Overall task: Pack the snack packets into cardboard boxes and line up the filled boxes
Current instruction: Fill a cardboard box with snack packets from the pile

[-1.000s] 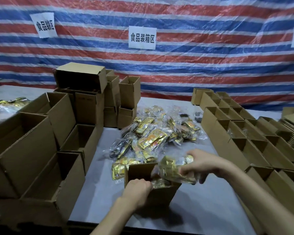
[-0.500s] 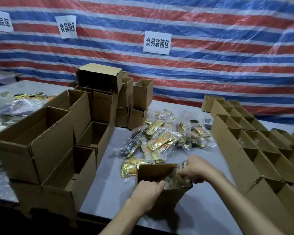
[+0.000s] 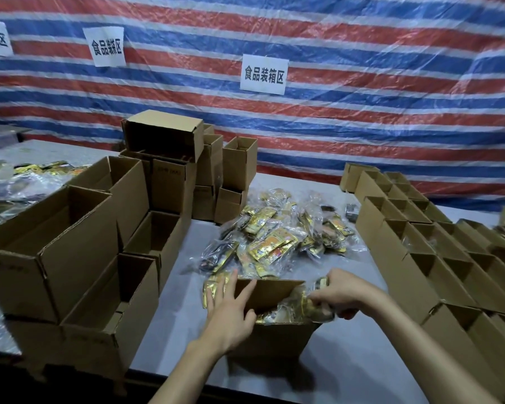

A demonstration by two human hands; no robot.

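A small open cardboard box (image 3: 270,338) stands on the grey table (image 3: 181,310) in front of me, with gold snack packets inside. My left hand (image 3: 231,310) lies over the box's left rim with its fingers spread and straight. My right hand (image 3: 340,294) grips a clear bag of gold packets (image 3: 309,304) at the box's right rim, partly inside the opening. A heap of loose snack packets (image 3: 274,240) lies just behind the box.
Large empty boxes (image 3: 70,258) are stacked at the left, with smaller ones (image 3: 236,167) behind. Rows of open small boxes (image 3: 438,258) line the right side. More packets (image 3: 18,185) lie far left. A striped tarp with paper signs hangs behind.
My left hand has let go of the box's near rim and now lies flat with spread fingers. My right hand has pushed the bag lower into the box. The camera has swung left.
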